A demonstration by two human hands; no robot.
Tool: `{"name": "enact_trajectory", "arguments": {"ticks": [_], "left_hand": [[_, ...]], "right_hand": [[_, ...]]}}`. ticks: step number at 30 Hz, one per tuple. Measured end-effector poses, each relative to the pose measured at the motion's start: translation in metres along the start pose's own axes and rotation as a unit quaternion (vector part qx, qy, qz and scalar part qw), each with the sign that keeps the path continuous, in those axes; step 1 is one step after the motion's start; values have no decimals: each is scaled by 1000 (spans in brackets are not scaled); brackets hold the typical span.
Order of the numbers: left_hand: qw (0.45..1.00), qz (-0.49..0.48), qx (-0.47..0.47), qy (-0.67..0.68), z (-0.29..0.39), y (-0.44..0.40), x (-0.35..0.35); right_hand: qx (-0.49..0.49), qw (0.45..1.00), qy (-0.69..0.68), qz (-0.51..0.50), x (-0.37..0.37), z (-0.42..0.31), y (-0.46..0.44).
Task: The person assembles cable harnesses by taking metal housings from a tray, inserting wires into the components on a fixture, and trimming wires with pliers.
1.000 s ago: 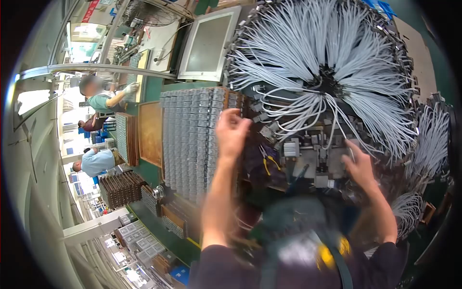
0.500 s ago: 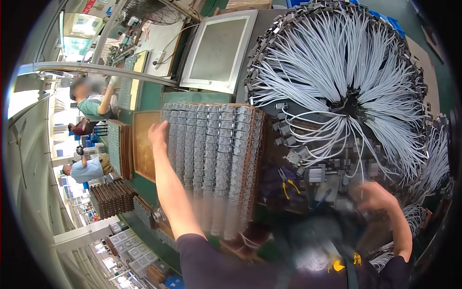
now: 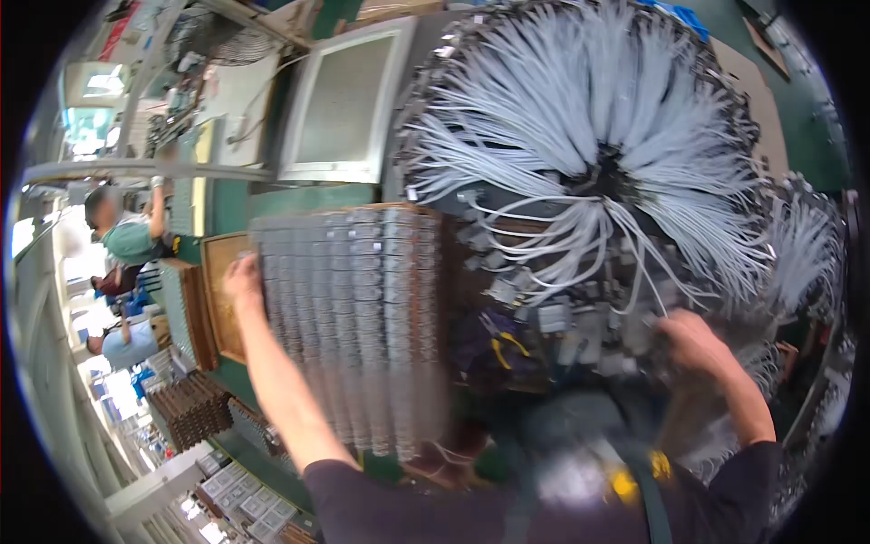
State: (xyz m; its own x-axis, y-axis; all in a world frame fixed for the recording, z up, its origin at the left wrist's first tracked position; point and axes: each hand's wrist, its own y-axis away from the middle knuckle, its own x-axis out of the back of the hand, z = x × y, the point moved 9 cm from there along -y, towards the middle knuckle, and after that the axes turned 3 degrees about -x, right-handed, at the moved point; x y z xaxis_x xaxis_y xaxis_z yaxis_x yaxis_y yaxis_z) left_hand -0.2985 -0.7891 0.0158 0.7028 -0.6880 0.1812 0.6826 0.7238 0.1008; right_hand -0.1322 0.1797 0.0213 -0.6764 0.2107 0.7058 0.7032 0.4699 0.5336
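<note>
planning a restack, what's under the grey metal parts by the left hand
A brown edge shows along one side of the grey metal parts; whatever lies directly beneath them is covered and can't be seen.

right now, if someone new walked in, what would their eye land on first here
The huge fan of pale grey cables would probably catch the eye first, filling the upper right of the view. Next come the tight rows of grey metal parts left of centre, with the left hand at their far left corner. Between those rows and the right hand, the yellow-handled pliers stand out against the dark surface.
</note>
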Motion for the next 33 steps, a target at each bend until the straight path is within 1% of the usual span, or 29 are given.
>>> {"name": "enact_trajectory", "arguments": {"ticks": [1, 2, 3, 5, 6, 7, 8, 9, 10, 11, 12, 13, 14, 15, 17, 18, 19, 20, 21, 22, 23, 24, 25, 27, 28, 29, 30, 31, 33], "left_hand": [[998, -55, 5, -32, 17, -4, 4], [997, -51, -34, -54, 57, 26, -7], [998, -55, -38, 11, 76, 37, -12], [982, -156, -80, 66, 127, 72, -54], [983, -142, -94, 76, 162, 121, -90], [975, -170, -100, 98, 189, 170, -136], [967, -196, -108, 121, 207, 218, -182], [966, -215, -115, 91, 214, 271, -227], [962, -235, -122, 60, 216, 323, -267], [948, -299, -109, -9, 195, 370, -304], [927, -347, -120, -78, 179, 430, -342], [900, -400, -140, -104, 159, 488, -385], [828, -427, -313, -183, 157, 544, -418], [821, -494, -242, -154, 120, 598, -446], [764, -592, -231, -111, 50, 689, -484], [760, -606, -206, -112, 19, 716, -492], [755, -620, -182, -113, 11, 731, -499], [763, -619, -152, -107, 3, 731, -499], [771, -627, -89, -69, 12, 720, -499], [778, -602, -145, -105, 41, 703, -494], [763, -564, -250, -192, 66, 686, -484], [750, -538, -258, -286, 89, 670, -475], [740, -499, -282, -353, 94, 654, -465], [663, -430, -423, -443, 110, 659, -448], [662, -457, -419, -421, 106, 671, -445], [659, -486, -411, -401, 101, 686, -439], [678, -542, -336, -367, 70, 692, -430], [717, -572, -223, -331, 52, 693, -423], [764, -613, -53, -191, 21, 696, -417]], "right_hand": [[19, 998, 45, 42, 5, 14, 10], [10, 997, 66, 45, 13, 21, 15], [4, 995, 88, 46, 24, 22, 14], [-6, 998, 55, -41, 24, 24, 6], [-21, 993, 8, -119, 25, 16, 0], [-33, 979, -42, -196, 24, 6, -5], [-7, 966, -66, -249, 18, 1, -11], [21, 950, -91, -299, 7, -2, -16], [38, 939, -99, -326, -1, -3, -24], [55, 938, -77, -333, -2, -10, -32], [83, 937, -16, -338, -7, -14, -36], [108, 933, 44, -339, -12, -15, -37], [107, 936, 38, -334, -9, -13, -36], [86, 938, 13, -337, -5, -9, -33], [66, 940, -13, -335, 0, 7, -29], [71, 942, -29, -328, 3, 19, -25], [76, 944, -45, -319, 6, 27, -22], [84, 948, -72, -298, 13, 29, -19], [84, 949, -74, -295, 17, 30, -14], [105, 951, -116, -265, 25, 18, -14], [127, 951, -155, -234, 33, 6, -15], [144, 953, -180, -198, 39, -6, -16], [146, 952, -185, -195, 30, -16, -16], [157, 959, -232, -33, 38, -27, -26], [159, 958, -235, -33, 36, -31, -28], [172, 956, -237, 14, 39, -36, -28], [184, 952, -239, 59, 42, -41, -27], [184, 951, -244, 54, 39, -44, -28], [154, 943, -292, -51, 21, -46, -32]]}}
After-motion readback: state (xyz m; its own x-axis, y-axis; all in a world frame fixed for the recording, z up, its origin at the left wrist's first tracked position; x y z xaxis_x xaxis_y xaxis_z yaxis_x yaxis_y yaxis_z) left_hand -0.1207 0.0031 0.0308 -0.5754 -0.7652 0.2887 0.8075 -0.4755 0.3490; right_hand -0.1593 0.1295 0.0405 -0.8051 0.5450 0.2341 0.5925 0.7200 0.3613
